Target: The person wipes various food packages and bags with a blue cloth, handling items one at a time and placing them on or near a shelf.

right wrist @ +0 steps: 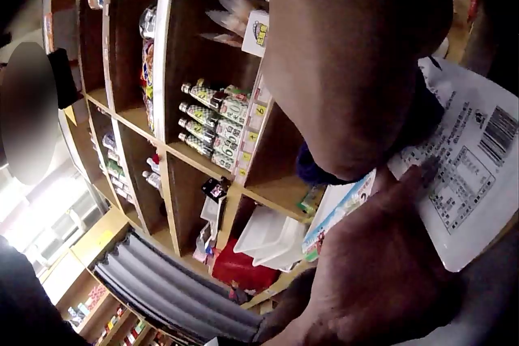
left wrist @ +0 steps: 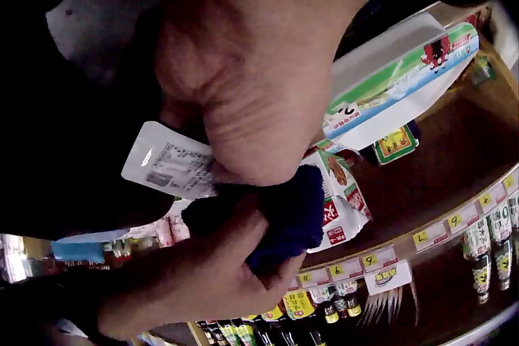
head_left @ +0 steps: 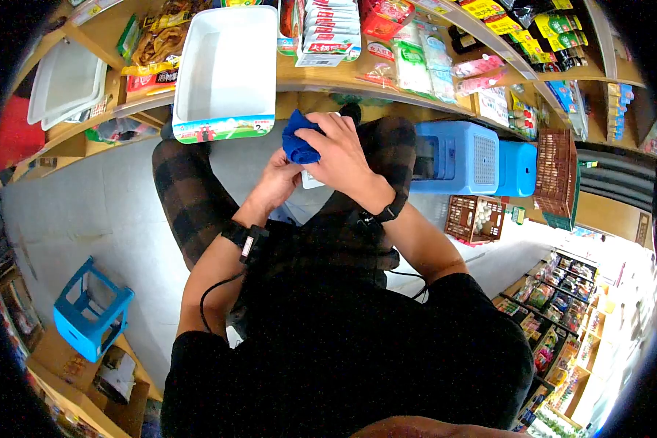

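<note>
A white packet with printed text and a barcode point(right wrist: 466, 176) is gripped by my left hand point(head_left: 276, 181), thumb lying on its printed side in the right wrist view. My right hand point(head_left: 343, 155) holds a bunched dark blue cloth point(head_left: 299, 139) against the packet. In the left wrist view one end of the packet point(left wrist: 169, 161) sticks out beside the left hand point(left wrist: 251, 78), and the cloth point(left wrist: 284, 220) lies between the two hands, with the right hand's fingers bent round it. Much of the packet is hidden in the head view.
A white tray point(head_left: 226, 69) with a colourful front edge sits on the shelf ahead, beside boxed white packets point(head_left: 331, 33). Blue plastic bins point(head_left: 456, 157) and a brown crate point(head_left: 474, 217) stand at right. A blue stool point(head_left: 91, 310) is on the floor at lower left.
</note>
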A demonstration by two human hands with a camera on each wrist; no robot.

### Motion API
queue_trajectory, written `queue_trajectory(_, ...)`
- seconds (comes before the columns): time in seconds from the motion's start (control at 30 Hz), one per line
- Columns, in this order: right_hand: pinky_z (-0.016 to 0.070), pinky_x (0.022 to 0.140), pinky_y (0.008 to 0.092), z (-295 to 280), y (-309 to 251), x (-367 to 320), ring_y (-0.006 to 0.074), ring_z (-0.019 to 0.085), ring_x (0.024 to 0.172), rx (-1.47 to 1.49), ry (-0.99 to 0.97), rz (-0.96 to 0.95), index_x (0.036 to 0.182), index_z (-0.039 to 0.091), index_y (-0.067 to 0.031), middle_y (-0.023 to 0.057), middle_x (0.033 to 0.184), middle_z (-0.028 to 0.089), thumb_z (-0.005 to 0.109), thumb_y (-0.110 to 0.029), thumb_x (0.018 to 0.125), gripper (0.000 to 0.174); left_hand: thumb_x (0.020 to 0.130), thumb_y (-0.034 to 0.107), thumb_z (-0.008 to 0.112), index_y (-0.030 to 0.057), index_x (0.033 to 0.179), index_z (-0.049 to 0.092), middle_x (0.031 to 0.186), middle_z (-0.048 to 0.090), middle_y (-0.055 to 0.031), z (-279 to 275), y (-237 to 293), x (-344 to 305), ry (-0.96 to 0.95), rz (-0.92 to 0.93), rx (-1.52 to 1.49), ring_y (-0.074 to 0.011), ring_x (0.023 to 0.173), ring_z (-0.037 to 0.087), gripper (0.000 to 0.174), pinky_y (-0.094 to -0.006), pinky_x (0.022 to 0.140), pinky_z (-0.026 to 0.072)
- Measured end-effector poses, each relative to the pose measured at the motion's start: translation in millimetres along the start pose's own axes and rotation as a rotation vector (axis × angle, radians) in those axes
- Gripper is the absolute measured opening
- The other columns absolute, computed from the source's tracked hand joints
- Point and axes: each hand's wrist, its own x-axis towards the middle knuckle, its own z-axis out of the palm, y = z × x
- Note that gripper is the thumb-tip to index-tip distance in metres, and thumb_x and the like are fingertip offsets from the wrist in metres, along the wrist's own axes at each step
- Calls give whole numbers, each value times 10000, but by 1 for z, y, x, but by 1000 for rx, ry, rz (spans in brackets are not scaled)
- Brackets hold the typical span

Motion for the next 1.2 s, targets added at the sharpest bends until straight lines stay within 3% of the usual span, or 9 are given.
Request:
queue_trajectory(0.3,464,931,471,1,48,-12,357,606,1088,-30,138,227,1065,717,-91,144,1148,634,803,-179,670,413,947,-75,544,42,1410,507,1248,673,-77,37,29,-9,-81,32,-60,-163,1120,661,479,-331,938,556)
queue_trajectory(0.4,530,891,400,1,69,-22,390,658,991,128,192,352,1068,695,-9,191,1089,665,749,-84,728,352,942,-77,525,27,1426,488,1289,656,-109,38,30,-10,-52,20,-81,-201,1168,653,496,-364,993,547)
queue_trajectory(0.47,528,823,333,2,81,-30,283,680,899,205,202,476,1061,698,8,147,1010,692,726,-76,775,299,934,-70,520,19,1419,489,1296,651,-123,38,31,-9,-21,12,-82,-222,1180,652,494,-381,1014,542)
queue_trajectory(0.53,545,754,349,13,101,-42,234,683,821,610,157,853,1022,709,-2,124,913,706,714,-112,793,255,900,-44,524,10,1409,492,1306,642,-148,32,33,-9,-18,-34,-167,-252,1165,663,512,-400,1014,546)
queue_trajectory(0.57,536,704,318,14,98,-42,152,653,778,962,232,963,1023,714,-6,55,895,708,701,-116,831,222,869,-19,528,5,1404,492,1306,639,-159,32,33,-9,10,-24,-140,-268,1145,674,537,-409,992,560)
queue_trajectory(0.67,547,746,318,30,108,-48,181,682,820,1445,328,1197,1127,677,3,56,979,714,656,-111,862,289,914,13,571,-7,1304,559,1224,688,-161,27,29,-7,16,10,-99,-248,1062,708,391,-400,936,585)
queue_trajectory(0.8,545,760,325,43,114,-52,183,690,839,1524,185,1190,1093,675,-10,63,979,713,623,-130,889,243,943,11,612,-22,1240,614,1177,715,-142,17,28,-6,21,67,5,-211,988,723,299,-365,872,594)
queue_trajectory(0.93,539,728,314,63,122,-60,184,685,810,1467,125,1214,1046,671,-19,52,939,705,629,-133,884,202,936,3,634,-10,1256,629,1172,721,-115,26,55,-20,46,140,81,-201,1033,704,320,-352,932,561)
queue_trajectory(1.2,510,623,316,75,139,-54,165,633,693,1467,124,1217,1027,659,-39,36,866,668,655,-165,856,212,947,-8,632,-7,1178,669,1054,726,-34,54,173,-30,267,421,626,-82,916,647,234,-253,823,521)
